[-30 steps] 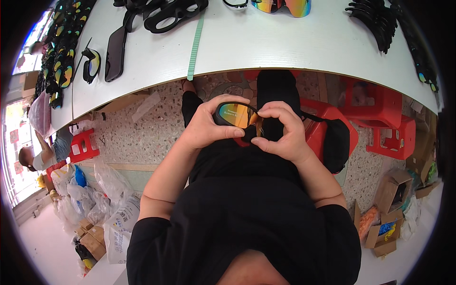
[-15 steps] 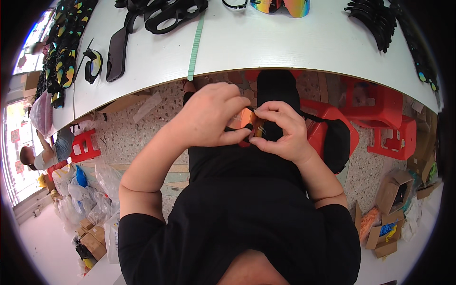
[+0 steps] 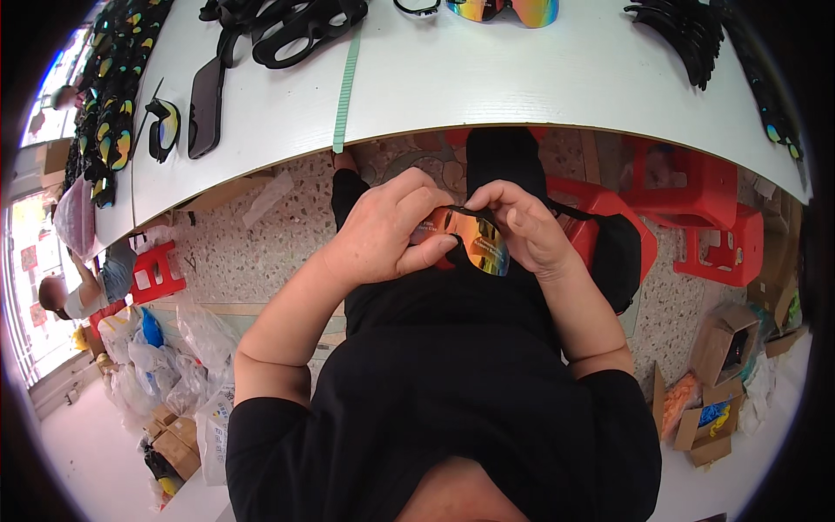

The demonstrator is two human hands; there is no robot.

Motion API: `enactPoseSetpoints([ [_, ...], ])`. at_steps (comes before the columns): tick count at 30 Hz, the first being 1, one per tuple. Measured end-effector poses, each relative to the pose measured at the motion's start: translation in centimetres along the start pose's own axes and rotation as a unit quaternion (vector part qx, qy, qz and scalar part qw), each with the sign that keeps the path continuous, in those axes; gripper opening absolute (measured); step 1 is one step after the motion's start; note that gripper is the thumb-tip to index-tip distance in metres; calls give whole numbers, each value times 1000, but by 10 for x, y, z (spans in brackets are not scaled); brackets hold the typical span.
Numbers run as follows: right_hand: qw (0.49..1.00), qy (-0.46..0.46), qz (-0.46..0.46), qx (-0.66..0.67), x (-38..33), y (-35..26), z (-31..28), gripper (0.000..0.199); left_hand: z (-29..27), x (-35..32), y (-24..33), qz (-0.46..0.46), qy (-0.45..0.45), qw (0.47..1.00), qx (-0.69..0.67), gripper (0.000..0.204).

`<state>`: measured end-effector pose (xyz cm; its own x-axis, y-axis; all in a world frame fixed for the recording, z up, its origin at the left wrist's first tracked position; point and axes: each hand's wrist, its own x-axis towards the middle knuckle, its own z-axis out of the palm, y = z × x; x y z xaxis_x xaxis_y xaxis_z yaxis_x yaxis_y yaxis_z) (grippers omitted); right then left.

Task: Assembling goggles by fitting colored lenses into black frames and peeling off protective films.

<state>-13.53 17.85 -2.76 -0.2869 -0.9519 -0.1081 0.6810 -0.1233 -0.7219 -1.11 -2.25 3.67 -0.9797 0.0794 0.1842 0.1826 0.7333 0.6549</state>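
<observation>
Both forearms enter from the lower part of the frame and converge at the centre, held close in front of the torso. The left forearm runs diagonally upward from a bent elbow at lower left; the wrist is straight. The left hand (image 3: 387, 230) is turned back-up, fingers curled inward, thumb extended to the right and pressed in a pinch. The right forearm rises more steeply from lower right. The right hand (image 3: 522, 228) is also back-up, fingers flexed, fingertips (image 3: 481, 198) pinched at the top. The two hands sit just beside each other, knuckles nearly meeting.
</observation>
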Motion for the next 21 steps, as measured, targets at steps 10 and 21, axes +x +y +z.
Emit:
enactPoseSetpoints([
  [10, 993, 33, -7, 109, -26, 14, -8, 50, 14, -14, -14, -15, 91, 996, -21, 32],
  [21, 995, 45, 6, 84, -14, 18, -9, 48, 20, -25, -19, -53, 124, 991, -7, 29],
])
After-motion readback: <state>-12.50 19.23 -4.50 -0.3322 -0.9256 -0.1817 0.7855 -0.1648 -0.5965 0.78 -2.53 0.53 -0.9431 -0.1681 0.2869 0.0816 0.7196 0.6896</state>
